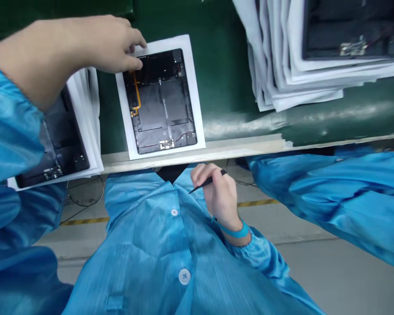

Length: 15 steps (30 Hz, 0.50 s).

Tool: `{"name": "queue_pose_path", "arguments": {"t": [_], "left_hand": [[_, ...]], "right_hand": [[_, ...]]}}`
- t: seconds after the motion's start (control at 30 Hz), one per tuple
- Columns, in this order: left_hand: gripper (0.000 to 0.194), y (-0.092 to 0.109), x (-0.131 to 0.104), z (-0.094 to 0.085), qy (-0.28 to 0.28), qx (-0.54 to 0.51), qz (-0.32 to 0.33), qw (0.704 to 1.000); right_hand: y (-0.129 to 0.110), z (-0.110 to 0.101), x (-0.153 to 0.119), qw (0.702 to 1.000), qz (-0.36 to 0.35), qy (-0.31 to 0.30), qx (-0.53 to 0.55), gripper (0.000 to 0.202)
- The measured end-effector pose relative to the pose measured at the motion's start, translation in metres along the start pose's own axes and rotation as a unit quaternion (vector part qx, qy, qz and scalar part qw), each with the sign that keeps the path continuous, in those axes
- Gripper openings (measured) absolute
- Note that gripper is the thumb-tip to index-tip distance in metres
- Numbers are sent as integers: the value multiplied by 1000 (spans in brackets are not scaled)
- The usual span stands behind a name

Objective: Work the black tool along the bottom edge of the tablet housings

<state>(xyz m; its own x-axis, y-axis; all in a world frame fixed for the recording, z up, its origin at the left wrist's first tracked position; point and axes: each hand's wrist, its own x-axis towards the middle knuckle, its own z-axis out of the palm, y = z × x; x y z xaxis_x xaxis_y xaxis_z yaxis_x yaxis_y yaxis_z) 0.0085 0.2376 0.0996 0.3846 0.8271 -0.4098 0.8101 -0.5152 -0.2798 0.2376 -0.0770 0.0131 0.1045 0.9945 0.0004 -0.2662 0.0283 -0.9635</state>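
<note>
Left hand (113, 46): grip released, thumb and index apart at far-left corner of black rectangular device shell (154, 105), centre-left on green surface (223, 87); long axis runs away from person, leaning left. Black pointed tool (205, 183) aims left, bodyward, grasped by right hand (221, 199).

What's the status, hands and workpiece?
Right hand gripping black pointed tool. Left hand at black shell, fingers parted, contact unclear. Shell lies on white sheet; left hand blocks its upper-left corner.
</note>
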Motion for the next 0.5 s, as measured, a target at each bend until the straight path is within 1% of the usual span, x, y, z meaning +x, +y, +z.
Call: {"name": "queue_pose_path", "arguments": {"t": [0.03, 0.07, 0.13, 0.17, 0.23, 0.3, 0.33, 0.37, 0.47, 0.5], "left_hand": [[62, 0, 3, 1, -12, 18, -8, 1000], [61, 0, 6, 2, -8, 24, -2, 1000], [59, 1, 9, 2, -6, 38, 6, 999], [58, 3, 10, 1, -7, 42, 7, 999], [60, 8, 7, -1, -15, 44, -2, 999], [73, 16, -1, -4, -19, 37, -7, 999], [80, 19, -6, -6, -17, 32, -5, 999], [82, 22, -11, -7, -13, 30, -4, 999], [69, 25, -19, -7, -5, 44, -2, 999], [70, 24, -19, -5, -6, 51, -3, 999]], "right_hand": [[-1, -3, 2, 999, -15, -1, -36, 49], [-2, -6, 9, 996, -40, 3, -81, 47], [-4, -12, 31, 980, -93, 8, -174, 45], [-4, -15, 46, 972, -108, 2, -208, 47], [-1, -18, 75, 961, -114, -24, -249, 52], [4, -19, 96, 955, -110, -56, -269, 56], [8, -19, 103, 954, -108, -66, -273, 55], [11, -19, 107, 953, -106, -69, -275, 55], [17, -20, 108, 956, -104, -46, -272, 52], [18, -20, 106, 956, -104, -40, -271, 52]]}}
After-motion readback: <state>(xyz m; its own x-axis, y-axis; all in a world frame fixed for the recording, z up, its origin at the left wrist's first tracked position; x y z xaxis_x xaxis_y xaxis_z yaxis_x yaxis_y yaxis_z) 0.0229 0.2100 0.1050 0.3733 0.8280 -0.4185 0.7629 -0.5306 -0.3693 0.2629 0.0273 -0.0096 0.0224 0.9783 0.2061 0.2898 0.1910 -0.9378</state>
